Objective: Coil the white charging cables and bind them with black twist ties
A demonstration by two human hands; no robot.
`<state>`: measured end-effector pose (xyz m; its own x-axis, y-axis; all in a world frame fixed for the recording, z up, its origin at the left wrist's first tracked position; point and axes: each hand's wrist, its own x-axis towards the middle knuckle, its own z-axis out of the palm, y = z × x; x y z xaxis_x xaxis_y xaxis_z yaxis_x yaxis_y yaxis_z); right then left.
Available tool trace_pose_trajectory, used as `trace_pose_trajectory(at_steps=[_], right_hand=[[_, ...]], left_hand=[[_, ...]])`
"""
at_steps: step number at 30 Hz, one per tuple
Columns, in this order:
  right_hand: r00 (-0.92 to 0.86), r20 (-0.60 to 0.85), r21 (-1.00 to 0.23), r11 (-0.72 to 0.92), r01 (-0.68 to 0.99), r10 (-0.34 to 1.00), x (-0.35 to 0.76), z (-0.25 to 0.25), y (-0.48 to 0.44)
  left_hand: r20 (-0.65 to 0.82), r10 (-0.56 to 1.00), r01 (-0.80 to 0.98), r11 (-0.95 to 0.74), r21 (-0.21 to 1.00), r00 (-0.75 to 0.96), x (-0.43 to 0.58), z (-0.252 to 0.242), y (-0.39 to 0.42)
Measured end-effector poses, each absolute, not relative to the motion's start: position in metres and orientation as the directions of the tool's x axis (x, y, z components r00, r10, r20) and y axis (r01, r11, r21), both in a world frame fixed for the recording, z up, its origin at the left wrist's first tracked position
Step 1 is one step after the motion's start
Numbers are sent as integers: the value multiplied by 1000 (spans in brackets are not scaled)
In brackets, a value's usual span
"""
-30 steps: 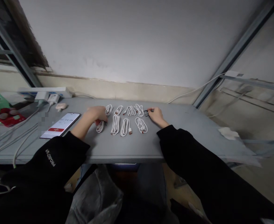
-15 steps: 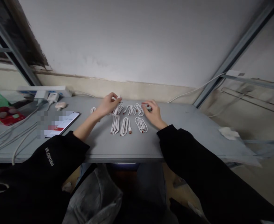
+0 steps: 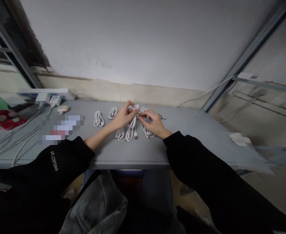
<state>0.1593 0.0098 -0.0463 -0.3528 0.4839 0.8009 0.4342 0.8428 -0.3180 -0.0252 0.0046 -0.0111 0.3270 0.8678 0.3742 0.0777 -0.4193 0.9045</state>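
In the head view, my left hand [image 3: 124, 116] is closed around a white coiled USB cable [image 3: 133, 121], lifted above the desk. My right hand [image 3: 154, 121] is closed in a pinch at the right side of this bundle. Something small and dark shows by its fingertips, too small to make out. Beneath the hands lie more coiled cables, one with its USB plug [image 3: 136, 136] showing. A further white cable coil [image 3: 147, 131] is partly hidden by my right hand. Left of my hands rest two more coils, one nearer [image 3: 98, 119] and one farther [image 3: 113, 113].
Thin black ties [image 3: 162, 117] lie right of my right hand. At left are a blurred phone [image 3: 65, 128], a power strip [image 3: 71, 94] with chargers, loose white cords and a red-green package [image 3: 6, 113]. A crumpled white tissue [image 3: 240, 139] lies at the right.
My left hand has moved right, carrying the held cable coil over the middle coils. My right hand has come left from the black ties to meet it.
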Motion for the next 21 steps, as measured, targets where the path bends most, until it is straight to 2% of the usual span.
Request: trace_pose_trajectory(at_steps=[8,14,21], right_hand=[[-282,846,-279,827,489,452,160,-49,12],[-373,831,-165,824,542,412,161,-41,5],[-401,833,-110,825,554,381,162,-39,5]], left_hand=[[316,868,32,-355,934,382,-26,-10,5],[238,911,43,-267,963,336,-25,-5,1],[153,934,94,-193,977,322,-24,-1,-3]])
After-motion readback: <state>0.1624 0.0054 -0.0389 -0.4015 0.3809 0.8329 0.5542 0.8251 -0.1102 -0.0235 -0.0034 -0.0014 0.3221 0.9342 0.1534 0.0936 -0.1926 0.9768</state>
